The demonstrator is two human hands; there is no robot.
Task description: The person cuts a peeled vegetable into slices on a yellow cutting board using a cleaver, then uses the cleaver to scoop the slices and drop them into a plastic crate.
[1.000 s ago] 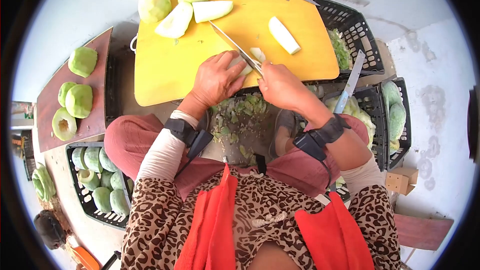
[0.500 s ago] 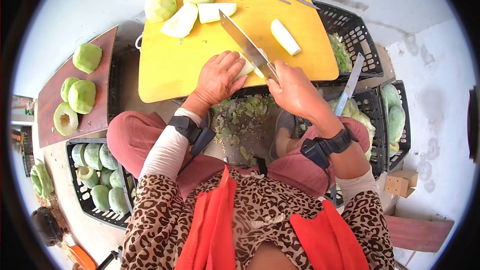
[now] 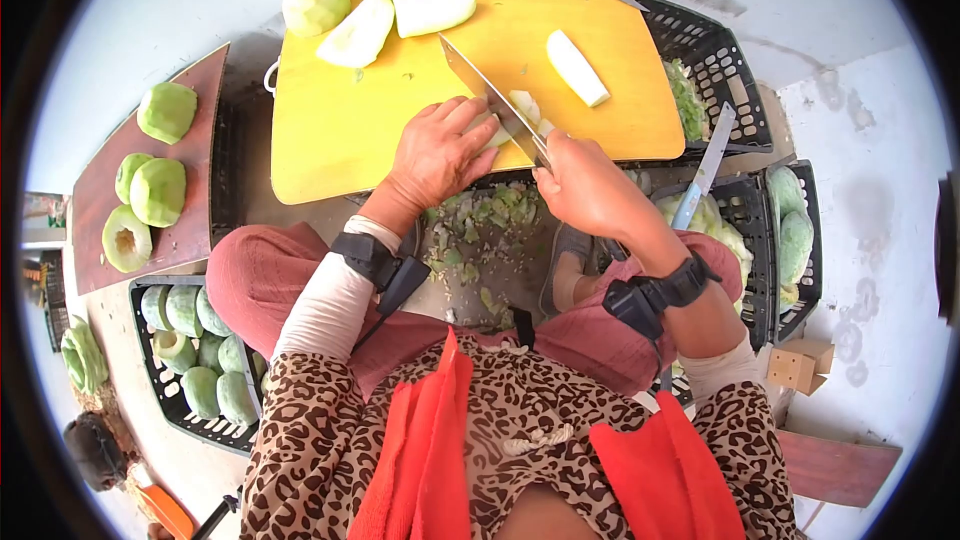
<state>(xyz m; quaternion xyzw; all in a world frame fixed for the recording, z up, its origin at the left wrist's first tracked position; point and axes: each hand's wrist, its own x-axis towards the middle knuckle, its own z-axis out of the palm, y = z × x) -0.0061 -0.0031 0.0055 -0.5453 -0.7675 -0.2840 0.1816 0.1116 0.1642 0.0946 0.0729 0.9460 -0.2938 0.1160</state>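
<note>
I see a yellow cutting board (image 3: 350, 140) with my left hand (image 3: 437, 155) pressed flat near its front edge, fingers curled down on a pale melon piece (image 3: 492, 127). My right hand (image 3: 585, 185) grips a cleaver (image 3: 490, 95), fingers wrapped tight, blade against that piece. No readable writing.

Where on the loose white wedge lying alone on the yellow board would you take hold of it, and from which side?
Grip the white wedge across its narrow width at the middle, coming down from above. It lies flat and long on the yellow board, slanting from upper left to lower right, with bare board on both long sides. It lies apart from the knife in the right hand.
</note>
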